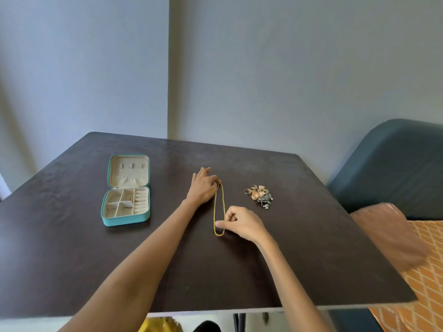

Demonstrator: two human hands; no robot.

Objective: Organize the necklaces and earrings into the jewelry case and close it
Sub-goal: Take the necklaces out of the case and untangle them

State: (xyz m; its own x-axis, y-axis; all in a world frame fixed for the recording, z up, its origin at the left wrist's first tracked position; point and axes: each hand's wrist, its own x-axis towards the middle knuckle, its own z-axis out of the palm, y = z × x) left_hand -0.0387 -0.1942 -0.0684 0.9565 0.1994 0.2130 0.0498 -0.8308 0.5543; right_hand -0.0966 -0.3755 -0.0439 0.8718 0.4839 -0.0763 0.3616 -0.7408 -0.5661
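head view: gold necklace stretched between left hand grip and right hand grip, both pinching it.

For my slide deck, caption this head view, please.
Both hands, left and right, stretch a gold necklace on the table beside an open jewelry case.

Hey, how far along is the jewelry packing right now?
Early on. Done: the teal jewelry case lies open, one small piece already in a compartment. In hand: the left hand and right hand pinch the two ends of the gold necklace on the table. Left: the pile of earrings, then closing the case.
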